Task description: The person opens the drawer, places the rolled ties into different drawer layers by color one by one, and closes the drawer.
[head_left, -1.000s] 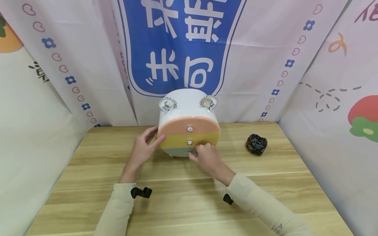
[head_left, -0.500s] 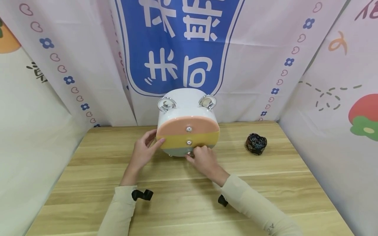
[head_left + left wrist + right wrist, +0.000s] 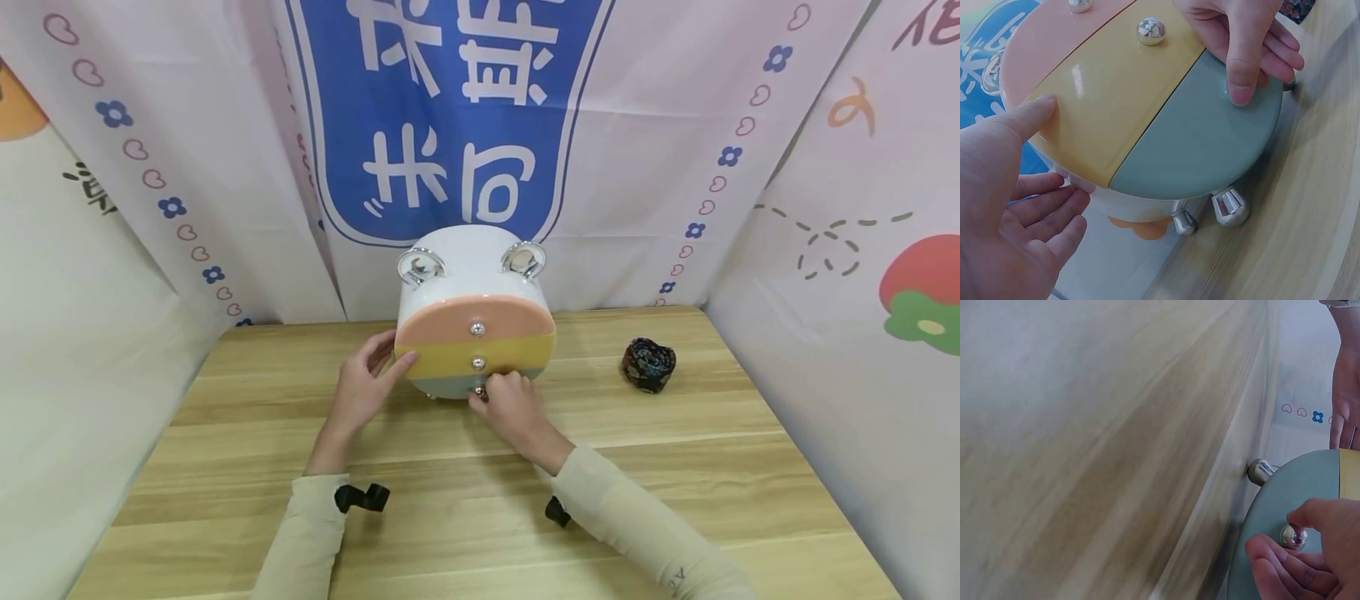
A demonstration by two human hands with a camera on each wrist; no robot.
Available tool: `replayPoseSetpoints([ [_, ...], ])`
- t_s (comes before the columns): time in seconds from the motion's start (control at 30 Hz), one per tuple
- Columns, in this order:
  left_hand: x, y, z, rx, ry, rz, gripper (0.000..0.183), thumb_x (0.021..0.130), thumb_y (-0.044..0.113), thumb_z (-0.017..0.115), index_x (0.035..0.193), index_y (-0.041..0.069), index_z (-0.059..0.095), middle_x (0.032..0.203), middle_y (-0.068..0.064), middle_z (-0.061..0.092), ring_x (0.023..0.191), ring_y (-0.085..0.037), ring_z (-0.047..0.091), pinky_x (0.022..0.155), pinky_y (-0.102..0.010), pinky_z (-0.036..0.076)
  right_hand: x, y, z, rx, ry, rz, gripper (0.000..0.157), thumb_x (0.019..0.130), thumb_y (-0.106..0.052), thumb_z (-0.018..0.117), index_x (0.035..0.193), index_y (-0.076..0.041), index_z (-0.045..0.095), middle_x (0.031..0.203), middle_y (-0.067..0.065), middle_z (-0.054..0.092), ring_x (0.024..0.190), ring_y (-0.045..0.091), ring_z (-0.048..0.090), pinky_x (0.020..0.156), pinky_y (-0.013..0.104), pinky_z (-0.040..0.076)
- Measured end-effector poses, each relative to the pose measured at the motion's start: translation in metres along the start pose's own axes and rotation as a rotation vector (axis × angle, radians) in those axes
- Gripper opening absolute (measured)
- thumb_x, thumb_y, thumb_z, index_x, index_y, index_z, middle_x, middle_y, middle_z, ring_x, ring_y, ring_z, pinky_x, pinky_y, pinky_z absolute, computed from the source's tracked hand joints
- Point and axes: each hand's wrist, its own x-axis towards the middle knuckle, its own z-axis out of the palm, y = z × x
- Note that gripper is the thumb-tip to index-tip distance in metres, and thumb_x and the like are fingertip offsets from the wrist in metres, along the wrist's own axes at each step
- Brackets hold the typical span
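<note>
A small rounded drawer box (image 3: 472, 267) stands on the table with a white body, two silver ear-like rings on top and silver feet. Its front has a pink, a yellow and a grey-green drawer (image 3: 1197, 144), each with a silver knob. My left hand (image 3: 363, 387) holds the box's left side, thumb on the yellow drawer front and fingers along the side wall. Thumb and fingers of my right hand (image 3: 517, 412) pinch the bottom knob (image 3: 1294, 537) of the grey-green drawer. That drawer's front looks level with the others.
A rolled dark patterned strip of cloth (image 3: 648, 365) lies on the wooden table (image 3: 450, 517) to the right of the box. A white printed curtain (image 3: 630, 167) hangs close behind the box, and printed sheets rise at both sides.
My right hand and forearm have shifted slightly left, with fingers now closer round the bottom knob. The left hand keeps its hold; the head view has moved a little.
</note>
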Motion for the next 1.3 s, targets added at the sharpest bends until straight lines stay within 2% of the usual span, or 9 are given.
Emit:
replayPoseSetpoints([
  [0.43,-0.0022,-0.0006,-0.0014,0.007,0.007,0.019,0.073,0.098,0.047,0.075,0.154,0.008,0.049,0.16,-0.014,0.051,0.151,-0.031,0.048,0.13,-0.042,0.039,-0.0005,-0.0045,0.004,-0.069,0.057,-0.004,0.055,0.091,-0.025,0.077,0.051,-0.021,0.04,0.043,-0.009,0.036,0.039,0.005,0.037,0.032,0.014,0.028],
  [1.3,-0.0029,0.0039,-0.0017,0.018,0.009,0.024,0.074,0.098,0.048,0.074,0.155,0.007,0.049,0.16,-0.016,0.051,0.152,-0.032,0.047,0.129,-0.043,0.041,-0.0004,-0.0102,0.0068,-0.061,0.09,0.039,0.057,0.085,-0.017,0.074,0.049,-0.022,0.03,0.043,-0.011,0.022,0.038,0.004,0.026,0.03,0.015,0.018],
])
